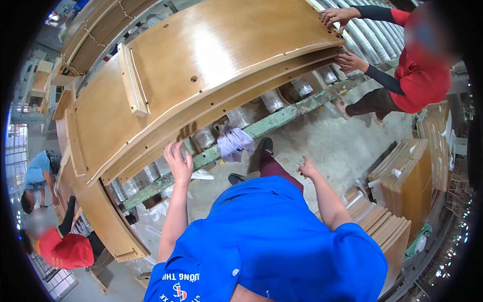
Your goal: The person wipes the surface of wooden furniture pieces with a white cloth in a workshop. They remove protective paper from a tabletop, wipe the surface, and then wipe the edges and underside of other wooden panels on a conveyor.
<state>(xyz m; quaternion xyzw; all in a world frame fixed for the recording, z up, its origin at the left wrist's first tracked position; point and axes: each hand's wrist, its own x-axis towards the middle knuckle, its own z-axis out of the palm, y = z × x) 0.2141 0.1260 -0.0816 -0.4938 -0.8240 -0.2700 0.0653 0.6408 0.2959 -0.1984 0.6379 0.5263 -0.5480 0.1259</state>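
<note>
A wide varnished wooden panel (pixel 171 65) with small holes along its edge lies across a roller conveyor, on top of at least one more panel of the same kind. A short wooden batten (pixel 130 80) is set crosswise on it near the left. My left hand (pixel 178 162) is raised beside the panel's near edge, fingers spread, holding nothing; I cannot tell whether the fingertips touch the wood. Out to my right, my right hand (pixel 308 168) hangs over the floor, index finger stretched out and nothing visible in it. A pale purple cloth (pixel 234 144) drapes over the green conveyor rail (pixel 274 122).
At the far right a co-worker in red (pixel 420 83) has both hands at the panel's end. Two more people, one in light blue (pixel 39 168) and one in red (pixel 65 249), are at left. Stacked wooden boards (pixel 402 168) stand at right, above metal rollers (pixel 380 38) elsewhere.
</note>
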